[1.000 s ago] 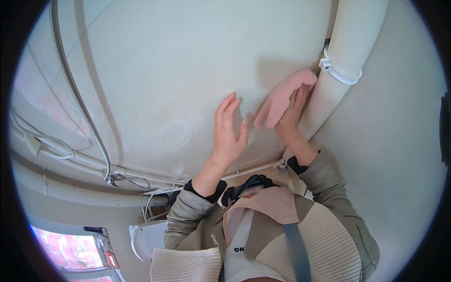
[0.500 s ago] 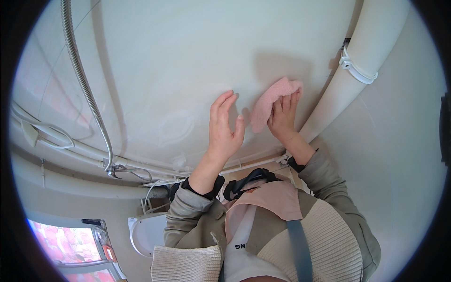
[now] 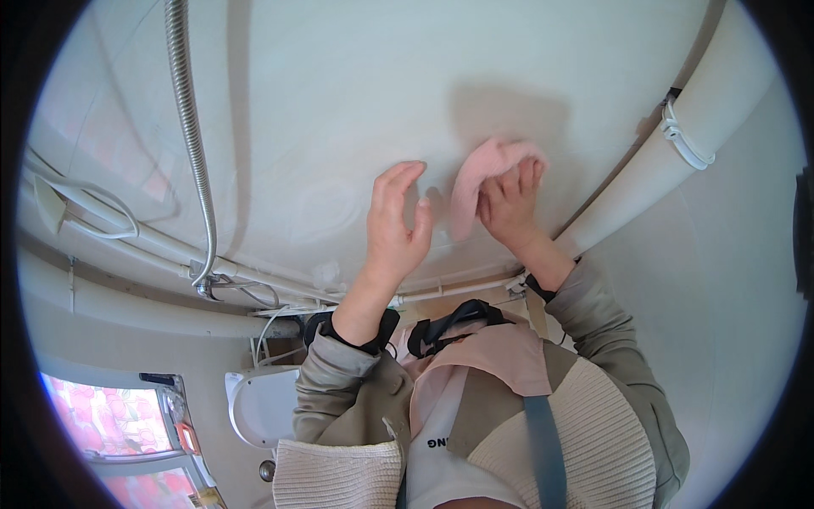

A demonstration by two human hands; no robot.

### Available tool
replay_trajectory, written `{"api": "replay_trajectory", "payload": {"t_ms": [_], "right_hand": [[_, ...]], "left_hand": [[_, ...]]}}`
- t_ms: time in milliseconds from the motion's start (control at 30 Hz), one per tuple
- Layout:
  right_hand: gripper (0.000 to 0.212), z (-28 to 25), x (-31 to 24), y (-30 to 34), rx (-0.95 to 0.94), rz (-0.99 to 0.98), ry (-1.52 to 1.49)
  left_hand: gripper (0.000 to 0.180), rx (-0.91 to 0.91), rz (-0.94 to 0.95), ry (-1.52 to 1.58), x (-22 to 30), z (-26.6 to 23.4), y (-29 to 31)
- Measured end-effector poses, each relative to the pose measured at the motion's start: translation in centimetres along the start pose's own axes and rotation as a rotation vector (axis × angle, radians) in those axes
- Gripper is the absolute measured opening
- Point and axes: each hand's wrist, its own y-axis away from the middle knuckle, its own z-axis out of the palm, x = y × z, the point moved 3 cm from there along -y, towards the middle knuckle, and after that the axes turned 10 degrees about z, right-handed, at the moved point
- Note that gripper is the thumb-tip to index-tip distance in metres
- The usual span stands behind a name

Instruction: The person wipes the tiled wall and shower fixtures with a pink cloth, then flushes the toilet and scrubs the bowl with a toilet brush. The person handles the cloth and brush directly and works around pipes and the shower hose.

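A folded pink cloth [image 3: 485, 172] is pressed against the pale, smooth wall [image 3: 339, 76] by my right hand [image 3: 512, 206]. The fingers of that hand curl over the cloth's right side, and the cloth bends in an arc to their left. To the left, my left hand [image 3: 396, 219] is raised in front of the wall. It holds nothing; its fingers are slightly bent, with the thumb standing apart from them. Whether its fingertips touch the wall I cannot tell.
At the right runs a thick white pipe [image 3: 644, 191] with a clamp [image 3: 688, 142]. A flexible metal hose [image 3: 192, 127] hangs at the left. Thin white pipes [image 3: 153, 240] cross below it. A white box-like fixture [image 3: 264, 407] and a window [image 3: 106, 416] lie at the lower left.
The hose and the thick pipe now appear farther right, as the view has shifted. My right fingers are bent more over the cloth. My left hand sits slightly farther left in the picture.
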Motion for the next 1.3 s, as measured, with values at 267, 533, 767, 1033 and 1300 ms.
{"api": "replay_trajectory", "payload": {"t_ms": [267,533,767,1033,1300], "right_hand": [[0.037,0.8,-3.3,-2.3,-0.051,-0.017,-0.051],[0.037,3.4,-7.4,-0.8,-0.042,-0.088,-0.057],[0.038,4.0,-10.1,-1.7,-0.157,-0.160,-0.097],[0.039,6.2,-15.6,-3.4,-0.061,-0.131,-0.082],[0.043,7.3,-19.6,-2.0,-0.271,-0.255,-0.190]], "left_hand": [[0.041,0.021,0.026,-0.020,-1.3,-2.5,0.9],[0.032,0.106,-0.012,0.004,-3.2,-5.4,2.4],[0.031,0.112,-0.078,-0.019,-4.5,-8.2,4.2],[0.015,0.316,-0.261,-0.085,-6.3,-11.8,8.0],[0.033,0.061,-0.251,-0.015,-6.0,-11.7,11.6]]}}
